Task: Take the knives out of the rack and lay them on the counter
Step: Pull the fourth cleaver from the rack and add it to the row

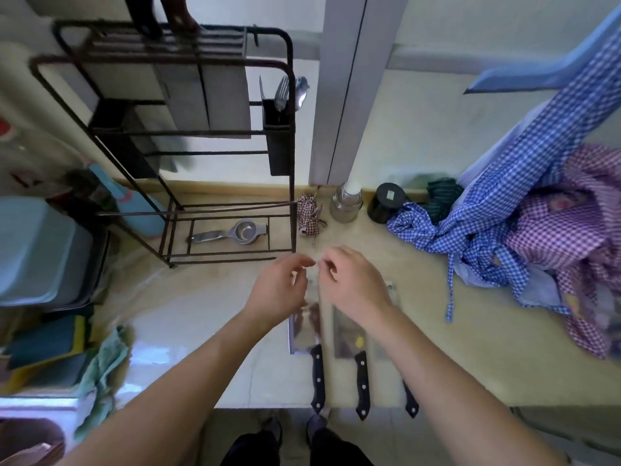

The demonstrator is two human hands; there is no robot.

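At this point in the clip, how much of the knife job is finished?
Three knives lie side by side on the counter, black handles toward the person: left, middle, right. Both hands, left and right, hover empty above them. Two dark handles still stick out of the rack top, so some appear left.

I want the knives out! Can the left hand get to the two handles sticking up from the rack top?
Probably yes: the left hand is empty, and nothing blocks the handles atop the rack.
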